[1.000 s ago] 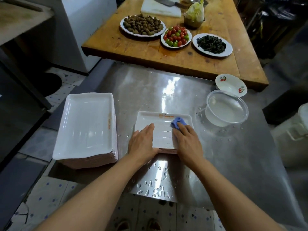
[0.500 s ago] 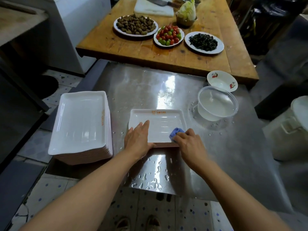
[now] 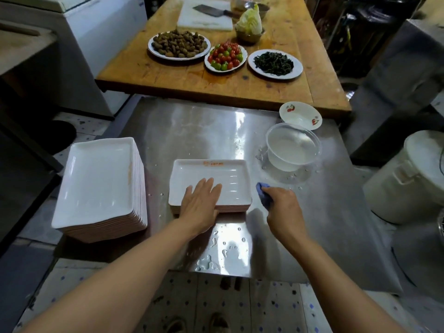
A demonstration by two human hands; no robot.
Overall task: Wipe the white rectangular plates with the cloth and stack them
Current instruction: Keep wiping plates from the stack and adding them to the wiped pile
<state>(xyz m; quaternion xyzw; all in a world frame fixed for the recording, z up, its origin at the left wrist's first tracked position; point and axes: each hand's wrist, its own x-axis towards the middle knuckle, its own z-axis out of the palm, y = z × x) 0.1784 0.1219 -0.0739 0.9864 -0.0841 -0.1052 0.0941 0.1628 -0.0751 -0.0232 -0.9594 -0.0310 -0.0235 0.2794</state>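
Observation:
A white rectangular plate (image 3: 216, 175) with an orange mark on its far rim tops a short stack in the middle of the steel table (image 3: 204, 131). My left hand (image 3: 201, 203) lies flat on the plate's near left part, fingers straight. To the right of the plate, off its edge, my right hand (image 3: 283, 207) grips a bunched blue cloth (image 3: 263, 193) over the table. A tall stack of white rectangular plates (image 3: 98, 183) stands at the table's left edge.
A clear plastic bowl of water (image 3: 293, 146) and a small cherry-patterned bowl (image 3: 300, 115) sit at the right back. Water drops lie on the near table edge. Beyond is a wooden table (image 3: 240, 85) with food plates. A white bucket (image 3: 408, 179) stands at right.
My right hand has drawn the blue cloth off the plate to the right, onto the table. My left hand has slid further onto the plate and now lies flat.

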